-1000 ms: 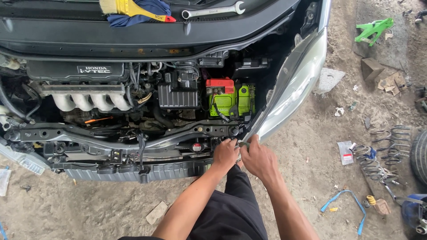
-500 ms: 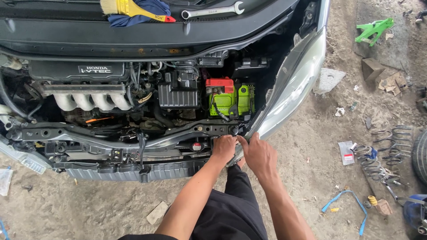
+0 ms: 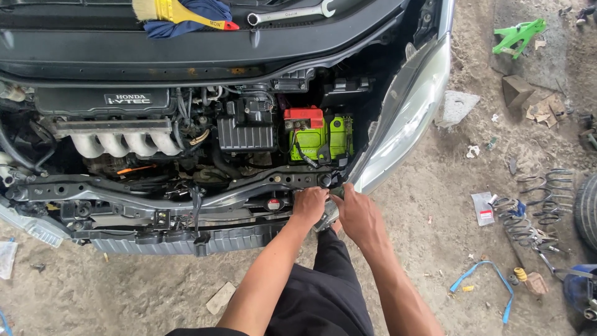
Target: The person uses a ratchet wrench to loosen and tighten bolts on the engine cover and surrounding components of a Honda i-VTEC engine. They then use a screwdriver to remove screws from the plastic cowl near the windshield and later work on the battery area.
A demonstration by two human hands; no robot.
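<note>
I look down into an open car engine bay with the front bumper off. My left hand (image 3: 309, 205) and my right hand (image 3: 357, 214) meet at the lower inner corner of the clear headlight (image 3: 407, 118), by the front crossmember (image 3: 186, 193). Both hands close around a small metal part (image 3: 326, 218) at that corner; what it is I cannot tell. A green battery with a red cap (image 3: 320, 134) sits just above my hands. The silver intake manifold (image 3: 118, 142) lies to the left.
A brush with a yellow handle on a blue cloth (image 3: 183, 11) and a wrench (image 3: 289, 11) rest on the cowl. On the dirt floor to the right lie coil springs (image 3: 541, 199), a blue strap (image 3: 485, 280), a green part (image 3: 519, 34) and scraps.
Both hands have edged slightly up and left along the headlight's lower corner, and the left fingers have curled tighter.
</note>
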